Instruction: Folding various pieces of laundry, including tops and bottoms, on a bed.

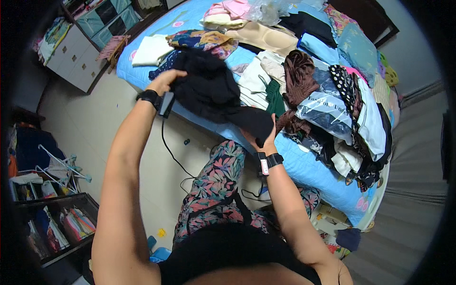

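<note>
A black garment, its exact kind hard to make out, stretches between my hands at the near edge of the bed. My left hand grips its left end, the thumb on top and the other fingers largely hidden by the cloth. At the other end my right hand is closed around a narrower part of the same garment. Just beyond lie a folded white cloth, a floral cloth and a white garment with a drawstring. To the right, brown ruffled fabric touches a clear bag of dark clothing.
Clothes cover much of the blue bed, including a beige bra and a polka-dot piece. A white drawer unit stands far left. Hangers and an open drawer are at lower left. A cable hangs from my left wrist.
</note>
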